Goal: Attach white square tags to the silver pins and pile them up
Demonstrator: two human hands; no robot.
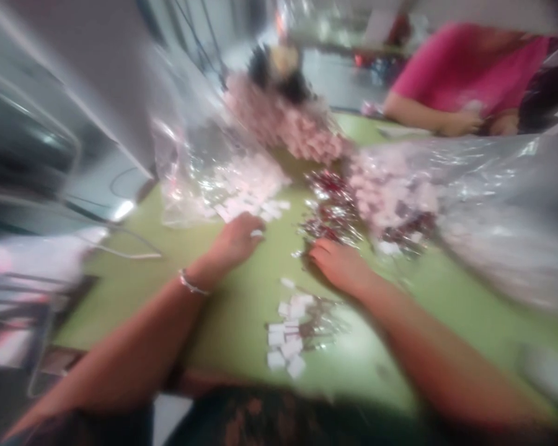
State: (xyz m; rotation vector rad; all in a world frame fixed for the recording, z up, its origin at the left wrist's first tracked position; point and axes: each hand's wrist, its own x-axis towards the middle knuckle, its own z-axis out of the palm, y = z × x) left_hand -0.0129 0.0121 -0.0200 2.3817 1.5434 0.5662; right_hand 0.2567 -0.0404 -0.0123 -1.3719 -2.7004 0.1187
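Left hand (235, 241) lies flat w/ fingertips at the white tags (253, 207) just beyond; right hand (339, 263) flat beside the shiny red bits (330, 214) (far side); neither grips anything, blurry tho.

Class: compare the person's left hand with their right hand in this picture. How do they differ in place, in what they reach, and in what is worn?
The left hand reaches the white tags spilling from a clear bag; the right hand lies by the shiny red pile. The left wrist wears a bracelet; the right wrist is bare. Both rest palm down on the green table. Blur hides any grip.
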